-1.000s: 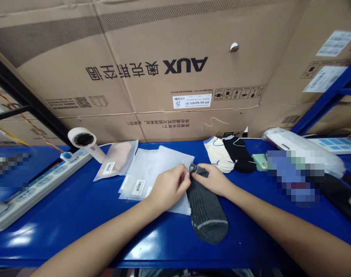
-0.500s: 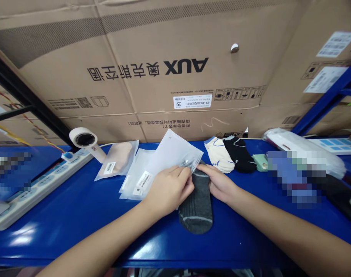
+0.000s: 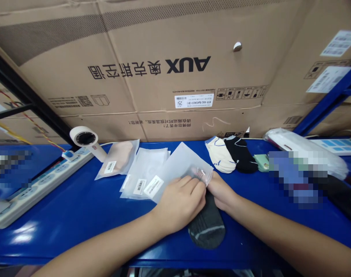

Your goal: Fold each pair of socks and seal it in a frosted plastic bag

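My left hand [image 3: 182,204] is closed on the lower edge of a frosted plastic bag [image 3: 182,159] with a barcode label. My right hand [image 3: 223,192] is closed at the bag's mouth, its fingertips showing through the film. These fingers hold the upper end of a dark grey sock [image 3: 208,229], and a dark patch of it shows inside the bag. The sock's lower part hangs out below my left hand, over the blue table. Part of the sock is hidden behind my hands.
More frosted bags [image 3: 146,163] lie to the left, beside a filled bag [image 3: 119,154] with something pale pink. A white handheld device [image 3: 96,150] and a power strip [image 3: 45,184] stand further left. White socks [image 3: 221,156] and black socks [image 3: 241,156] lie right, near a plastic-wrapped item [image 3: 305,150].
The held bag has come away from the pile, moving right and down. The sock's upper end is now inside its mouth, with my right fingertips. Both hands have shifted slightly right.
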The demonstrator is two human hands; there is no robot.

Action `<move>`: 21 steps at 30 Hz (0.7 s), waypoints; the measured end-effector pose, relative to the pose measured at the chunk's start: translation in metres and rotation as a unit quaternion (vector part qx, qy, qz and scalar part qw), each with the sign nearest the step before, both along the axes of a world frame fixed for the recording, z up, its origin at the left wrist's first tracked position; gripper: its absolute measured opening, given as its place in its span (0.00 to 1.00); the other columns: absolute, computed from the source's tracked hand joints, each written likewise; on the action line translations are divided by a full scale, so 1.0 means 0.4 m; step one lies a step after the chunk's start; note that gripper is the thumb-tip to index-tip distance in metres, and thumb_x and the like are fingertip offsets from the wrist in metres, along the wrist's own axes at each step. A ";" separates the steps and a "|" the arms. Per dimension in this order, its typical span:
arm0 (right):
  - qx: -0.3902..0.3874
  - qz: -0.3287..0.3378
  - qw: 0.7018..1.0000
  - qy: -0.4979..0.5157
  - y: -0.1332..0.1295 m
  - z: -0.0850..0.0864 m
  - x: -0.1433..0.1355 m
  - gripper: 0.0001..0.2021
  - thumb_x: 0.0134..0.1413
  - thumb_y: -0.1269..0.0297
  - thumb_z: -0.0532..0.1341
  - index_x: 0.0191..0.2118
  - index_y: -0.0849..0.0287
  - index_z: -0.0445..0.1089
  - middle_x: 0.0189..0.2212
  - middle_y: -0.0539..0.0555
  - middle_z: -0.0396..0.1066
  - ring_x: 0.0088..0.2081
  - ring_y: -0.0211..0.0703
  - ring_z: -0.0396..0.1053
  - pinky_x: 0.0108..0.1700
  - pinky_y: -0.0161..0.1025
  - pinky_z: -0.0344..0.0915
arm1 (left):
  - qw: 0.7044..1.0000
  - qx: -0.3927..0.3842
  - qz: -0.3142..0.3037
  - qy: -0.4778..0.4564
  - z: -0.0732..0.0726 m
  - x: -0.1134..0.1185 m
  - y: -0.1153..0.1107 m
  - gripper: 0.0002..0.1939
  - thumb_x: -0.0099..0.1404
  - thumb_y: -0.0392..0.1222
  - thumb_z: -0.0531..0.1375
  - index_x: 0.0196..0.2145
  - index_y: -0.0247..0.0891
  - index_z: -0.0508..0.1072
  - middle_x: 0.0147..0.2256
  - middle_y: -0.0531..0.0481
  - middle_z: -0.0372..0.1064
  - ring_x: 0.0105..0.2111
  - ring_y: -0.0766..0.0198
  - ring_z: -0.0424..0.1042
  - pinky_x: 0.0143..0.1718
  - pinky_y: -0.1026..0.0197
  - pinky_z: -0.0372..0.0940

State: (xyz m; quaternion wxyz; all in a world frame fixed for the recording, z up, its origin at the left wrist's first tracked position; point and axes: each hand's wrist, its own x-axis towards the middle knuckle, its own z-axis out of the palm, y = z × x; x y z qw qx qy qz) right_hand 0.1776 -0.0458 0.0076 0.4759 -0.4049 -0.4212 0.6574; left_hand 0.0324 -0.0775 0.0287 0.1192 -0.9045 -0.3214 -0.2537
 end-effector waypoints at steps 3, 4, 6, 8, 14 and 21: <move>-0.105 0.004 0.990 0.091 0.002 -0.011 -0.005 0.19 0.42 0.50 0.70 0.37 0.57 0.75 0.35 0.55 0.79 0.45 0.55 0.74 0.49 0.50 0.69 | 1.000 0.002 0.024 0.004 -0.006 0.000 0.009 0.10 0.71 0.37 0.51 0.31 0.38 0.66 0.27 0.51 0.65 0.30 0.60 0.66 0.29 0.57 0.57; -0.109 0.006 0.988 0.108 0.004 -0.012 -0.005 0.19 0.43 0.49 0.70 0.38 0.57 0.75 0.36 0.55 0.79 0.46 0.55 0.74 0.49 0.49 0.70 | 1.000 -0.001 0.028 0.006 -0.007 -0.002 0.012 0.10 0.71 0.37 0.51 0.31 0.38 0.66 0.27 0.51 0.65 0.30 0.60 0.66 0.29 0.57 0.57; -0.095 -0.002 0.988 0.125 0.009 -0.011 -0.005 0.19 0.44 0.50 0.70 0.40 0.57 0.75 0.38 0.55 0.79 0.47 0.55 0.74 0.50 0.49 0.69 | 1.000 -0.007 0.030 0.007 -0.006 -0.006 0.018 0.10 0.72 0.38 0.51 0.31 0.38 0.66 0.27 0.51 0.65 0.30 0.60 0.65 0.29 0.57 0.57; -0.075 -0.026 0.990 0.118 0.010 -0.007 -0.003 0.20 0.42 0.52 0.72 0.41 0.56 0.75 0.41 0.54 0.79 0.48 0.54 0.73 0.52 0.49 0.69 | 1.000 -0.015 0.026 0.004 -0.005 -0.007 0.018 0.11 0.72 0.38 0.50 0.32 0.38 0.66 0.27 0.51 0.65 0.30 0.60 0.65 0.29 0.57 0.57; 0.053 -0.088 0.994 0.034 0.002 -0.015 0.012 0.22 0.40 0.58 0.75 0.44 0.54 0.75 0.44 0.52 0.78 0.48 0.52 0.73 0.56 0.49 0.66 | 0.998 -0.030 -0.043 0.019 -0.009 0.015 -0.002 0.11 0.73 0.37 0.48 0.34 0.37 0.67 0.29 0.49 0.67 0.30 0.62 0.65 0.29 0.59 0.57; 0.070 -0.115 0.990 0.052 0.021 -0.003 0.018 0.20 0.45 0.58 0.73 0.46 0.52 0.74 0.47 0.53 0.77 0.50 0.52 0.72 0.54 0.49 0.68 | 0.986 -0.098 -0.008 -0.138 0.009 -0.008 0.013 0.09 0.71 0.42 0.56 0.48 0.41 0.69 0.46 0.45 0.71 0.48 0.56 0.69 0.50 0.52 0.63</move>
